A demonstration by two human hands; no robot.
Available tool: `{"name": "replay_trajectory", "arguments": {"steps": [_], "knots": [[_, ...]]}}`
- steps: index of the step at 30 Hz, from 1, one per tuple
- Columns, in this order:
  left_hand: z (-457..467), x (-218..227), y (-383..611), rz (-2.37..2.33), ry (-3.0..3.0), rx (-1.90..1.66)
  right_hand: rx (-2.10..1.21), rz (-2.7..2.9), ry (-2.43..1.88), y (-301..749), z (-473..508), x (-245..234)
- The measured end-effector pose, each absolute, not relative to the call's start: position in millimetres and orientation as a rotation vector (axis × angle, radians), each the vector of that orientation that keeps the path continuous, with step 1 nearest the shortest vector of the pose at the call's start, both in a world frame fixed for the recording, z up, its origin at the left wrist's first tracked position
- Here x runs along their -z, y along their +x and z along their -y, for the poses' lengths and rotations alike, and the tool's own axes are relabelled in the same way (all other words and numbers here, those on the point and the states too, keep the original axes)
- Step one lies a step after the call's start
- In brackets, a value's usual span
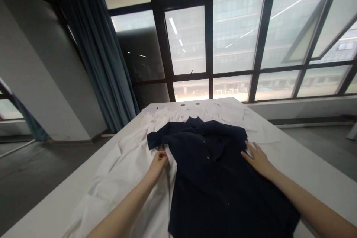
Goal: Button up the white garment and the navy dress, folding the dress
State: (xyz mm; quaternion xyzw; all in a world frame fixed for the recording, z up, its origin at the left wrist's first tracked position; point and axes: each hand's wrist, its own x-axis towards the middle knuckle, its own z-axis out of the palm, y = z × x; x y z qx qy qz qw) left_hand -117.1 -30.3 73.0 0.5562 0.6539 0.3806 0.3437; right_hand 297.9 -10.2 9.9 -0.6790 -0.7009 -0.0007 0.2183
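A dark navy short-sleeved button-up shirt (203,178) lies spread front up, its collar pointing to the far end of the table. My left hand (159,161) is at the shirt's left underarm, just below the sleeve, with its fingers pinched together. A small red spot shows at those fingertips; what they hold is too small to make out. From there a narrow strip (169,204) runs down beside the shirt's edge. My right hand (258,158) rests with fingers spread at the right side, below the other sleeve. White garments (125,178) lie rumpled under and left of the shirt.
The long white table (315,171) extends towards wide dark-framed windows (237,33). More white cloth (223,111) and two small round dark spots lie at its far end. A blue curtain (97,52) hangs at the left, beside a grey pillar (50,63).
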Motion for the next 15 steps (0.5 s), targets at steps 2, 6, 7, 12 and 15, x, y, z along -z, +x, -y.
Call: {"name": "replay_trajectory", "arguments": {"steps": [2,6,7,12,15], "knots": [[74.6,-59.3,-110.3,-1.514,1.817,-0.641,-0.028,2.064,-1.866,290.1,51.6,9.3],[141.8,-37.1,-88.5,-1.426,2.284,-0.066,-0.056,2.229,-1.824,273.9,118.6,29.6],[149.1,-34.0,-82.6,-1.478,2.341,-0.062,-0.025,2.227,-1.8,269.4,127.9,29.0],[148.7,-54.2,-73.4,-1.525,2.509,-0.34,-0.055,2.213,-1.624,248.2,144.1,1.7],[153.8,-93.6,-91.3,-1.473,2.652,-0.488,-0.144,2.197,-1.578,237.9,158.7,-21.2]]}}
